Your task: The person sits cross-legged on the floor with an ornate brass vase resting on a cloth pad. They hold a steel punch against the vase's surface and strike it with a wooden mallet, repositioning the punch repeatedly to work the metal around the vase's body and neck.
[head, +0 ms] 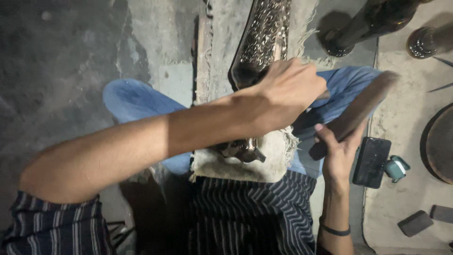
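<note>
Both hands are busy over the lap of a seated person in blue jeans [134, 100] and a dark striped shirt [250, 212]. Reaching across from the left, the left hand [288, 92] is clenched around something at the near end of a long dark metal vessel [262, 40] with a finely patterned surface; what the fingers hold is hidden under the fist. The vessel runs away from the body toward the far side, lying along a pale frayed cloth [222, 163] that pads the lap. A darker, narrower metal end [243, 150] shows below the forearm, resting on that cloth.

To the right, the right hand [337, 151] grips the near end of a flat wooden bat [361, 108], which slants up and away to the right and is blurred. A dark band sits on that wrist [335, 230].

Just right of this hand, on the pale floor [401, 118], a black phone [372, 162] lies flat, with a small teal case [396, 167] touching its right edge. Farther right and nearer, two dark rectangular blocks [415, 223] lie close together. Along the far right stand two dark glossy vessels [373, 21], and a round dark object [441, 144] is cut off by the right edge.
</note>
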Action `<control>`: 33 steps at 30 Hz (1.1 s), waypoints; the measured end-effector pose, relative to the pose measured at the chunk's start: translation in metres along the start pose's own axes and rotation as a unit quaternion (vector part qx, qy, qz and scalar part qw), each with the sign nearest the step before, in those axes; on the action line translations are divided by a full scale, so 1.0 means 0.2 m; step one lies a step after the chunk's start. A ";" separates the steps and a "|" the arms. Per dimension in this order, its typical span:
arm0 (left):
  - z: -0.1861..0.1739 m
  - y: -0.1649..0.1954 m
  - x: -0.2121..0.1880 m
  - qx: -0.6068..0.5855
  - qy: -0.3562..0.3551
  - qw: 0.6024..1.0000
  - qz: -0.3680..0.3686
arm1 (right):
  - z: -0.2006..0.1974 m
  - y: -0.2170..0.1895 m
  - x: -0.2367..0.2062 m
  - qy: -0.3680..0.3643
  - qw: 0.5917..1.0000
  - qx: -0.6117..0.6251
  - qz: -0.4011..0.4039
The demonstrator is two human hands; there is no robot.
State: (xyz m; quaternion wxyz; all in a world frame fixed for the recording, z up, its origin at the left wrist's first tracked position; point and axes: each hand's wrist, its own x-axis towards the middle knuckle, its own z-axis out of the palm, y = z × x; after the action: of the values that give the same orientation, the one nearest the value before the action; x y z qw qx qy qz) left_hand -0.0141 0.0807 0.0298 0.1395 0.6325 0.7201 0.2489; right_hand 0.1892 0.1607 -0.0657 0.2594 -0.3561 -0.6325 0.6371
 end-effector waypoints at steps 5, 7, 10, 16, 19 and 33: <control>0.00 0.01 0.00 -0.013 -0.042 0.999 -0.004 | 0.01 0.03 -0.03 0.022 0.995 0.094 -0.005; 0.00 0.00 0.01 0.021 -0.066 0.998 0.003 | 0.00 0.04 -0.03 -0.058 0.996 -0.030 -0.055; -0.02 0.00 0.03 -0.026 0.011 1.000 0.012 | 0.00 0.03 -0.03 -0.034 0.996 -0.079 -0.014; -0.08 -0.03 0.03 -0.020 -0.022 1.000 -0.005 | 0.02 -0.02 0.00 0.002 0.998 -0.028 -0.049; -0.10 -0.03 0.03 -0.012 -0.070 0.997 -0.027 | 0.01 -0.05 0.02 -0.017 0.995 -0.087 -0.037; -0.08 -0.03 0.01 -0.005 -0.001 1.000 0.014 | -0.04 -0.01 0.06 -0.042 0.966 -0.173 -0.190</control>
State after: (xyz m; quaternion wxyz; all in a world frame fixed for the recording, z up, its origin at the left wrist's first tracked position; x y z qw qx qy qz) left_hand -0.0273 0.0790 0.0414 0.1401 0.6421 0.7097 0.2539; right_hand 0.1887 0.1753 -0.0654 0.2829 -0.2418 -0.7993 0.4718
